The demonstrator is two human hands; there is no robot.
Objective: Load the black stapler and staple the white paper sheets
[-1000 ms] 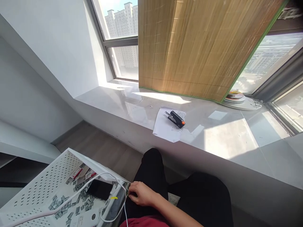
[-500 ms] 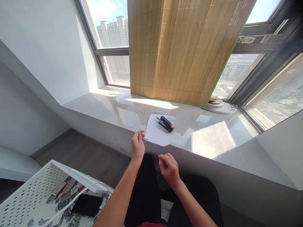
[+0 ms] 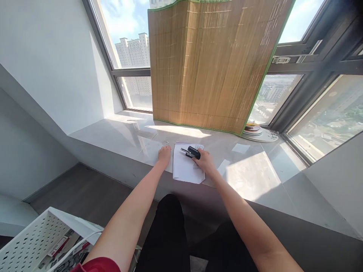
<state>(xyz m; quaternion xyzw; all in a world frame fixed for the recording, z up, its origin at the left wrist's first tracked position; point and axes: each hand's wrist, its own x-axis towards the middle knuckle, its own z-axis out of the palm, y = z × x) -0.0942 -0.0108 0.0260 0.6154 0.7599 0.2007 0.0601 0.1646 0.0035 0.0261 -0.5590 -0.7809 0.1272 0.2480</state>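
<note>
My right hand (image 3: 205, 160) is wrapped around the back end of a black stapler (image 3: 193, 152). The stapler's front points left, its jaws a little apart. Beneath it are sheets of white paper (image 3: 183, 168), lying on the window sill with some print showing at the right. My left hand (image 3: 164, 155) rests on the sill just left of the paper, its fingers curled and pointing away from me. Their tips are close to a few tiny bits (image 3: 166, 142) on the sill. Whatever the left fingers hold, if anything, is hidden.
A bamboo mat (image 3: 198, 68) with green edging hangs before the window, down to the sill (image 3: 113, 139). Plates (image 3: 253, 129) are stacked at the back right. At lower left stands a white perforated basket (image 3: 31, 236) with small boxes, grey pieces and a white cable.
Both hands have moved forward. My right hand has come from above my lap and taken hold of the stapler; my left has gone from the sill's front edge to the tiny bits.
</note>
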